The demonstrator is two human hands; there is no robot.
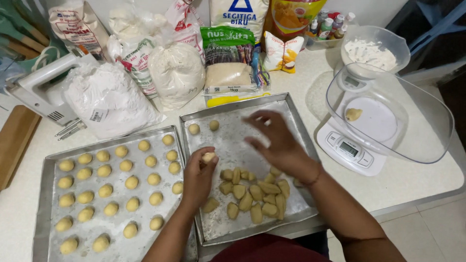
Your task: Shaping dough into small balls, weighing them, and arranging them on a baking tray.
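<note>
My left hand (198,177) hovers over the near-left part of the shallow rectangular metal baking tray (289,116) in front of me, its fingers (209,164) pinching a small round ball of pale yellow dough (208,156). My right hand (276,143) hangs open above the middle of the same tray, fingers spread and blurred, holding nothing that I can see.

This tray holds a loose heap of uneven pale dough pieces (252,194) at its near side, and two shaped dough balls (203,127) sit close together near its far-left corner. The rest of its floor is bare and dusty.

Just beside it on the left lies a second rectangular metal tray (46,167), filled with neat rows of rounded dough balls (111,189).

To the right on the white table (417,179) stands a white digital kitchen scale (349,150) carrying a clear plastic bowl (427,131), which holds one small lump of dough (353,114). Behind it, a second clear bowl (395,41) contains white flour.

Along the far edge stand clear plastic bags of white powder (109,99), printed packets of baking ingredients (228,58) and small bottles of colouring (327,24). A white hand mixer (41,87) lies at far left.
</note>
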